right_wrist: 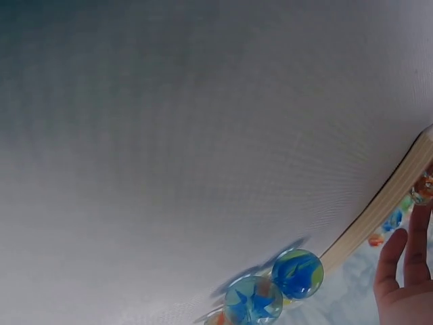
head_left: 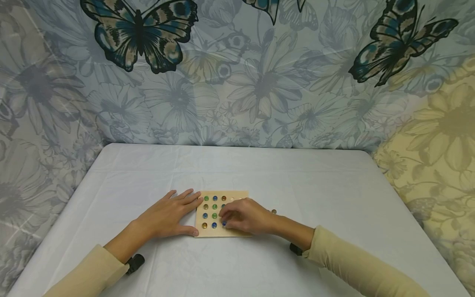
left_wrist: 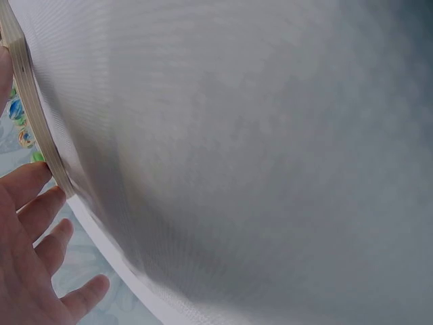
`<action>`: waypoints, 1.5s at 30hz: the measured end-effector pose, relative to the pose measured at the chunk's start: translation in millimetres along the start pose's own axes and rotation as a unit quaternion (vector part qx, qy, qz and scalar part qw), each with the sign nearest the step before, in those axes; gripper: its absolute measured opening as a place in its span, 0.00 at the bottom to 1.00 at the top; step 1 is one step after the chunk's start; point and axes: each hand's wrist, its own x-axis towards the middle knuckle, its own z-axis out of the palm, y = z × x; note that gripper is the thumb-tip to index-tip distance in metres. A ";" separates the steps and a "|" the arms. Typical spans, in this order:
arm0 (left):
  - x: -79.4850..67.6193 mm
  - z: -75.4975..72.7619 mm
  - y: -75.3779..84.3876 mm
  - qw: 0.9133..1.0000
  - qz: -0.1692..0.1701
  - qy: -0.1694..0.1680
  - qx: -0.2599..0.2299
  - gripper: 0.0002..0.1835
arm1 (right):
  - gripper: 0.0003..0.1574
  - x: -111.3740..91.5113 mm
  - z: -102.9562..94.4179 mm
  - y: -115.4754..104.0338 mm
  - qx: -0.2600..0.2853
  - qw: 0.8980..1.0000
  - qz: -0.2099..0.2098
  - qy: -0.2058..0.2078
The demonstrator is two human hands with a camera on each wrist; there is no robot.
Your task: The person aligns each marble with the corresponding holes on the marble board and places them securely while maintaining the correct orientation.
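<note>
A pale wooden board (head_left: 237,234) with rows of coloured glass marbles lies on the table. My left hand (head_left: 168,215) rests along its left edge, fingers spread, thumb at the near corner. In the left wrist view the fingertips (left_wrist: 30,179) touch the board's edge (left_wrist: 40,128). Over the right part of the board, my right hand (head_left: 248,216) pinches a marble (head_left: 224,223) between thumb and fingers, low at the near row; it looks blue in the head view. An orange-streaked marble (right_wrist: 423,188) shows by the right fingertips in the right wrist view. The hand hides several holes.
Loose marbles (right_wrist: 298,273) lie on the table just right of the board; one marble (head_left: 273,211) shows behind the right wrist. The white-covered table (head_left: 311,177) ends at a patterned butterfly cloth (head_left: 259,90) behind.
</note>
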 end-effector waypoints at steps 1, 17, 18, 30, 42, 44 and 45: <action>0.1 0.0 -0.1 1.000 0.000 -0.001 0.000 0.50 | 0.14 0.2 0.2 -0.7 -0.003 1.000 0.000 -0.002; 0.0 -0.5 0.2 1.000 -0.005 -0.007 -0.007 0.49 | 0.14 3.3 -3.1 -4.0 -0.025 1.000 0.006 -0.007; 0.2 -0.3 0.1 1.000 -0.007 -0.008 -0.007 0.49 | 0.14 3.2 -5.6 -4.9 -0.023 1.000 0.007 -0.005; 0.7 0.9 -0.5 1.000 -0.001 -0.004 -0.005 0.50 | 0.17 -22.8 -43.8 12.5 -0.049 0.998 0.031 0.037; 0.2 0.3 0.0 1.000 -0.003 -0.004 -0.001 0.50 | 0.18 -63.0 -64.9 42.2 -0.073 0.993 0.073 0.065; 0.2 0.3 0.3 1.000 -0.002 -0.003 -0.001 0.50 | 0.18 -67.7 -66.6 45.5 -0.071 0.993 0.072 0.068; 0.3 0.4 0.3 1.000 -0.001 -0.003 -0.001 0.50 | 0.18 -69.8 -67.3 46.9 -0.069 0.993 0.074 0.068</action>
